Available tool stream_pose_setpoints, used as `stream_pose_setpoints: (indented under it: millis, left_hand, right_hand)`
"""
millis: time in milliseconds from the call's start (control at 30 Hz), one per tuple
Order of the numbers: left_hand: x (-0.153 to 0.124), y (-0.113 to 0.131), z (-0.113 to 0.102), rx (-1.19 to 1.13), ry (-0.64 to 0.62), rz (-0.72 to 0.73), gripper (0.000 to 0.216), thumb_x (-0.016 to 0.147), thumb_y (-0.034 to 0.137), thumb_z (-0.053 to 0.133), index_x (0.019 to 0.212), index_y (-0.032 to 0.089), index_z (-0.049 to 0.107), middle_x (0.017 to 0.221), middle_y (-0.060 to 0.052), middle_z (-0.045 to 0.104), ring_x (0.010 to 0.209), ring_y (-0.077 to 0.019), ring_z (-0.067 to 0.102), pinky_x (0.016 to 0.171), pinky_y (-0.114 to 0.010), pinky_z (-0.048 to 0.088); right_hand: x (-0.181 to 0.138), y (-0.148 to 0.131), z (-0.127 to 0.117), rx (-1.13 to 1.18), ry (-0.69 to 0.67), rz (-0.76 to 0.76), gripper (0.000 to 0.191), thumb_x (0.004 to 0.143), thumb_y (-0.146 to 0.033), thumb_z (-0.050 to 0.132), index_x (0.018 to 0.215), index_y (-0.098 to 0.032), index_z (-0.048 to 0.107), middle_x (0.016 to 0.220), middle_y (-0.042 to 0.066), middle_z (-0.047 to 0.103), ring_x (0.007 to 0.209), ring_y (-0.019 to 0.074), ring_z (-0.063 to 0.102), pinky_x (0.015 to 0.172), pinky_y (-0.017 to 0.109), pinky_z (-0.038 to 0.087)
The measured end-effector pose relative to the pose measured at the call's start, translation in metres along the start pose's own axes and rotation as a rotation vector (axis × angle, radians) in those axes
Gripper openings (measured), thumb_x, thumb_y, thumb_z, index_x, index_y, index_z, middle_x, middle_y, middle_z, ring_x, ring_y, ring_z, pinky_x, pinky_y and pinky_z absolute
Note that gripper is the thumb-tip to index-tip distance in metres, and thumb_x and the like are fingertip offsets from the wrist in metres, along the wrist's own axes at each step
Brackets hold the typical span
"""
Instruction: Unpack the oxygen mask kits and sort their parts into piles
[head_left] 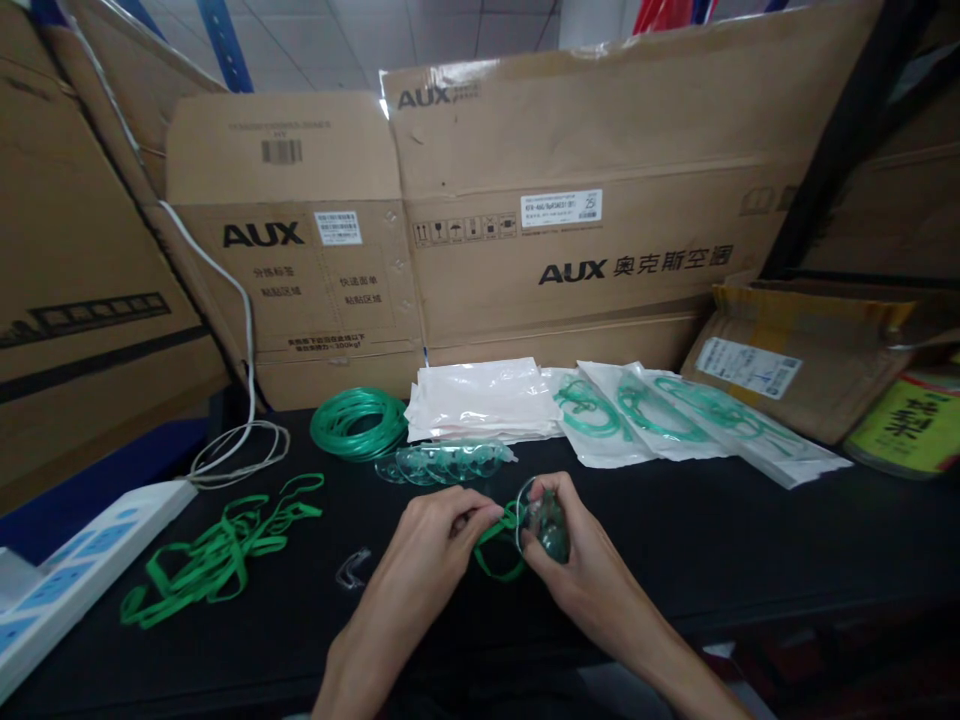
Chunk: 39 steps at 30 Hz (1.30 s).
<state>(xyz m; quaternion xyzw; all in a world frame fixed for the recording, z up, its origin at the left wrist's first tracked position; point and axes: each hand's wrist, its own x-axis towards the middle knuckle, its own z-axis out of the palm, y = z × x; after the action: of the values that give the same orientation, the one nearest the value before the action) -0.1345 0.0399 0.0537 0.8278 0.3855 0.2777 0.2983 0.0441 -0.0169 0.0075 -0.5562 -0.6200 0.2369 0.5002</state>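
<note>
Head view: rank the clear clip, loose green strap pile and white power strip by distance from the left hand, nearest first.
From the left hand, pinching a green strap:
1. Clear clip, just left of it.
2. Green strap pile, farther left.
3. White power strip, far left at the table edge.

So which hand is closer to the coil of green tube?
Left. The left hand is just right of the coil and nearer the body, pinching a strap. The right hand is farther right, holding a mask.
</note>
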Motion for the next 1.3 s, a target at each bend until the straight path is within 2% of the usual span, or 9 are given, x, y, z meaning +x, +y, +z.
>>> stream_pose_setpoints:
  millis: [133, 267, 500, 867, 1100, 1167, 1300]
  left_hand:
    - [0.000, 0.000, 0.006, 0.001, -0.050, -0.031, 0.025, 0.095, 0.035, 0.058, 0.090, 0.022, 0.079, 0.088, -0.002, 0.077, 0.082, -0.0183, 0.067, 0.075, -0.025, 0.044]
    - [0.000, 0.002, 0.005, 0.012, -0.092, -0.058, 0.019, 0.092, 0.031, 0.062, 0.087, 0.021, 0.077, 0.080, 0.000, 0.074, 0.072, -0.0163, 0.063, 0.068, -0.024, 0.040]
    - [-0.007, 0.008, 0.007, 0.076, -0.091, -0.041, 0.023, 0.097, 0.032, 0.056, 0.083, 0.021, 0.070, 0.073, 0.003, 0.065, 0.066, -0.0135, 0.055, 0.064, -0.024, 0.034]
    - [-0.022, 0.026, -0.002, 0.141, -0.175, -0.024, 0.024, 0.096, 0.028, 0.057, 0.074, 0.020, 0.065, 0.071, 0.004, 0.062, 0.067, -0.0119, 0.053, 0.064, -0.023, 0.033]
    - [-0.037, 0.043, -0.013, 0.103, -0.218, -0.048, 0.020, 0.091, 0.032, 0.063, 0.077, 0.023, 0.074, 0.069, 0.003, 0.067, 0.058, -0.0121, 0.053, 0.056, -0.023, 0.034]
    - [-0.038, 0.046, -0.020, 0.070, -0.133, -0.062, 0.023, 0.092, 0.037, 0.063, 0.077, 0.023, 0.074, 0.069, 0.002, 0.068, 0.058, -0.0126, 0.055, 0.057, -0.023, 0.036]
    - [-0.041, 0.038, -0.053, 0.076, 0.258, -0.117, 0.036, 0.093, 0.051, 0.057, 0.077, 0.022, 0.070, 0.066, 0.002, 0.067, 0.060, -0.0145, 0.060, 0.059, -0.023, 0.043]
  right_hand:
    - [-0.001, -0.002, 0.000, -0.040, -0.022, -0.077, 0.023, 0.087, -0.013, 0.050, 0.106, -0.024, 0.044, 0.099, 0.002, 0.053, 0.090, 0.0184, 0.056, 0.081, 0.031, 0.045]
    - [-0.002, -0.004, 0.001, -0.065, -0.037, -0.115, 0.020, 0.090, -0.014, 0.050, 0.107, -0.024, 0.045, 0.099, 0.003, 0.053, 0.089, 0.0187, 0.056, 0.079, 0.031, 0.046]
    - [-0.002, 0.000, 0.001, -0.094, -0.006, -0.143, 0.022, 0.088, -0.012, 0.052, 0.106, -0.024, 0.047, 0.099, 0.002, 0.053, 0.090, 0.0186, 0.055, 0.080, 0.030, 0.045]
    - [0.002, 0.008, 0.003, -0.099, 0.125, -0.035, 0.022, 0.086, -0.018, 0.052, 0.106, -0.025, 0.045, 0.095, 0.002, 0.053, 0.087, 0.0200, 0.056, 0.080, 0.034, 0.046]
    - [0.009, 0.026, -0.006, -0.089, 0.298, 0.073, 0.026, 0.084, -0.033, 0.055, 0.106, -0.025, 0.045, 0.093, 0.004, 0.056, 0.081, 0.0227, 0.059, 0.073, 0.037, 0.048]
    - [0.010, 0.031, -0.007, -0.075, 0.293, 0.061, 0.028, 0.084, -0.037, 0.056, 0.107, -0.025, 0.046, 0.095, 0.004, 0.057, 0.082, 0.0230, 0.059, 0.075, 0.038, 0.048]
    - [0.010, 0.037, -0.005, -0.040, 0.245, 0.060, 0.030, 0.086, -0.039, 0.056, 0.109, -0.026, 0.045, 0.094, 0.003, 0.058, 0.080, 0.0218, 0.061, 0.077, 0.038, 0.049]
